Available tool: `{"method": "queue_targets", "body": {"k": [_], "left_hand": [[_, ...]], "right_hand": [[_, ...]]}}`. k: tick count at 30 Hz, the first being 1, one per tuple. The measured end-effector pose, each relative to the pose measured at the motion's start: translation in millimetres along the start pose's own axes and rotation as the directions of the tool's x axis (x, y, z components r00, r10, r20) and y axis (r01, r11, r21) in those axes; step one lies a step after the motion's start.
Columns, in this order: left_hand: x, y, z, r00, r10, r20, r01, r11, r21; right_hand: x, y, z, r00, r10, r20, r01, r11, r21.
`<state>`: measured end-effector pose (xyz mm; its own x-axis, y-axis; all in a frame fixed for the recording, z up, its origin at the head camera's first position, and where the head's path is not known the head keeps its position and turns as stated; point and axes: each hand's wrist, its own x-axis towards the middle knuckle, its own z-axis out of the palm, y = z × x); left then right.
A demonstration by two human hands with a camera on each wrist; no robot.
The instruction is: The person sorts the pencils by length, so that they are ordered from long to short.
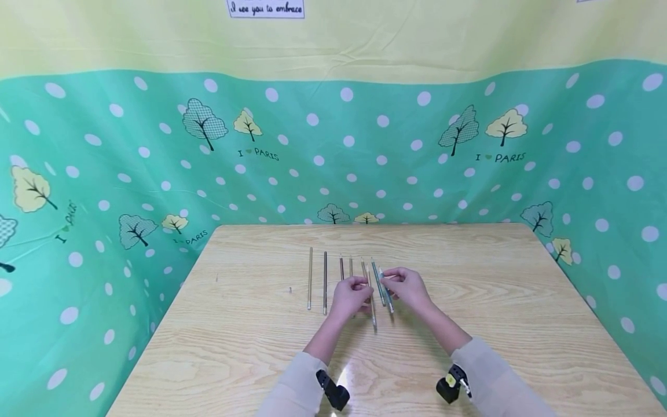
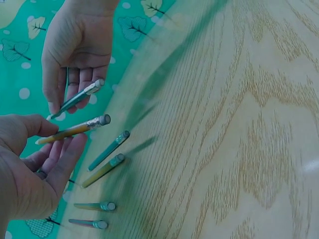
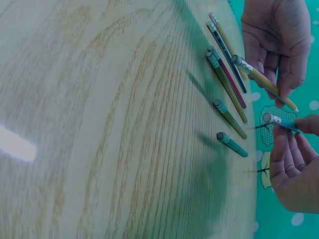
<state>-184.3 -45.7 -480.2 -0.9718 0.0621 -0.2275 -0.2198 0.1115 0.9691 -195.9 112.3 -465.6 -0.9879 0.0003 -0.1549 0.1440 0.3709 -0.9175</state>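
Note:
My left hand (image 1: 350,298) pinches a yellow pencil (image 2: 75,132) between thumb and fingers, its eraser end toward me. Close beside it on the right, my right hand (image 1: 409,288) pinches a teal pencil (image 3: 283,122), also with the eraser end nearer me. Other pencils lie spaced out in a row on the table: a yellow one (image 1: 310,278) at the far left, then a black one (image 1: 325,282), a red one (image 3: 227,77), two olive-yellow ones and a teal one (image 3: 233,144) at the right. The left hand partly hides the middle of the row in the head view.
A tiny pale bit (image 1: 290,289) lies left of the row on the wood-grain table (image 1: 521,324). Green polka-dot cloth (image 1: 349,174) hangs round the back and sides. A black wrist camera (image 1: 333,391) is strapped at each sleeve.

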Motion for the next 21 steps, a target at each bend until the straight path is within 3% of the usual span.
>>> {"method": "queue_targets", "body": {"k": [21], "left_hand": [[10.9,2.6,14.8,1.000,0.028,0.004,-0.028,0.999,-0.020]], "right_hand": [[-1.8,0.5,-19.3,1.000,-0.001,-0.012,0.001,1.000,0.000]]}}
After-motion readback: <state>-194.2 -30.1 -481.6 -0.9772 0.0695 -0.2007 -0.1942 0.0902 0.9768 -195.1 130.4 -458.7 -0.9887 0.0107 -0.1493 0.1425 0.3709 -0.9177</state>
